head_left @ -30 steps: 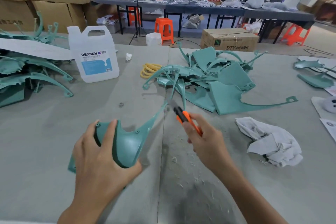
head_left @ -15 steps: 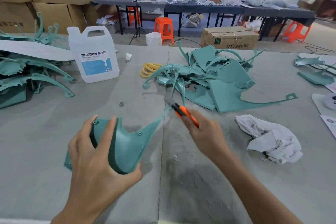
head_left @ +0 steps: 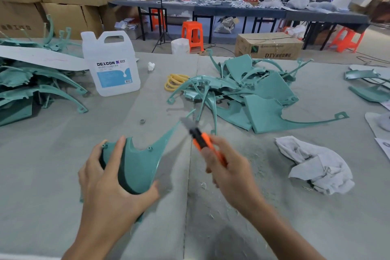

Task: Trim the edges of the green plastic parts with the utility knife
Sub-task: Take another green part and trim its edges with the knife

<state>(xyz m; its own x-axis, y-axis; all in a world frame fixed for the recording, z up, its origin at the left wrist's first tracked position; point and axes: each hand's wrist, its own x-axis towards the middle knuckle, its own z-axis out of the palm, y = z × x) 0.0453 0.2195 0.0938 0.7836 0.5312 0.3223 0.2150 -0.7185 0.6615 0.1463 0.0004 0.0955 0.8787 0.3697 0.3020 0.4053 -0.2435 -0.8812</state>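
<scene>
Green part point(head_left: 137, 164) clasped in left hand point(head_left: 105, 192), fingers spread, lower edge hidden behind palm. Right of part, right hand point(head_left: 232, 177) curled round orange knife point(head_left: 205, 143); blade point(head_left: 186, 123) blurred, maybe touching tip.

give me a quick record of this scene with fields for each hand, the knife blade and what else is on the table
left hand: grips the green part by its broad end
right hand: holds the knife
blade: out, next to the part's thin tip; contact too blurred to tell
table: pile of green parts, jug, rag, shavings
</scene>
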